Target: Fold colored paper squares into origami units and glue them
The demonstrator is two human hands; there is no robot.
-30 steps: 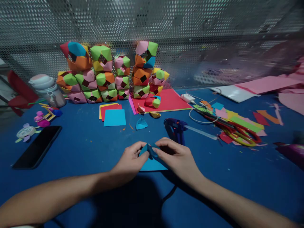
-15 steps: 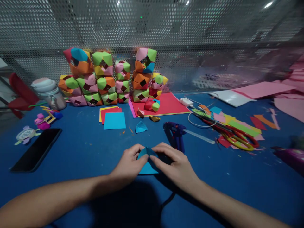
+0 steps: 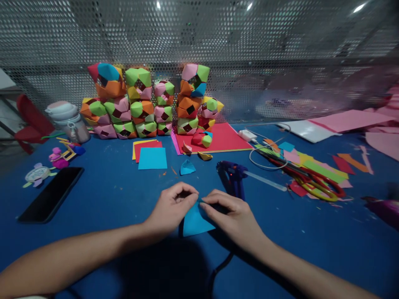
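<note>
My right hand pinches a light-blue piece of paper near its top corner, thumb and index finger together. My left hand meets it from the other side, its thumb and index tips pressed together at the same corner. The paper tapers upward and its lower edge is tilted. Just beyond my hands lies a small folded blue paper piece. To its right a dark-blue glue gun, with a clear glue stick sticking out of its back, rests by my right hand.
Colourful folded-paper balls are stacked along a perforated metal screen. Square sheets and red paper lie ahead. Scissors sit among paper strips at right. On the left are a phone and a jar.
The blue paper has turned slightly and its raised fold has gone from sight; more of its flat face shows. My left fingers have slid up to the corner. The view shifted a little.
</note>
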